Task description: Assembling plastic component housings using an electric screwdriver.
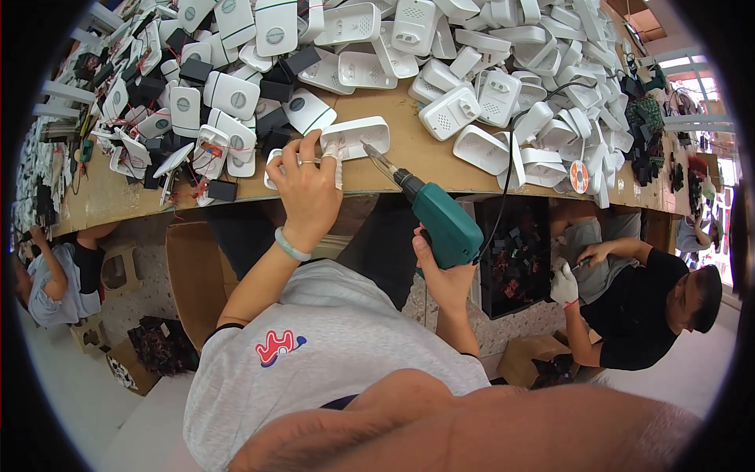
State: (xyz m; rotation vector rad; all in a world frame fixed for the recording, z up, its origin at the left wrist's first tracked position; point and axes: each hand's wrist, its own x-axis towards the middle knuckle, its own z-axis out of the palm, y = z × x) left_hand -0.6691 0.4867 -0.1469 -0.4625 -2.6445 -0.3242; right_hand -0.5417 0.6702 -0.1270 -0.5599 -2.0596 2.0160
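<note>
Close to the table's near edge, a shallow white plastic shell [370,130] lies with its hollow side up. My left hand [308,187] grips its left end with bent fingers; white wrapping shows at the thumb side, and the exact contact is partly hidden. Under that hand, at its left, the edge of another white part peeks out. My right hand [447,275] is closed round the handle of a green corded pistol-shaped tool [447,224], which looks like a soldering gun. Its thin metal tip points into the shell's hollow.
White casings [495,94] pile up across the far table. Black boxes and wired parts [212,145] heap at the left. A black cable [510,157] runs past the tool. A black crate [515,259] and a cardboard box [197,267] flank my legs. A co-worker [645,307] sits at right.
</note>
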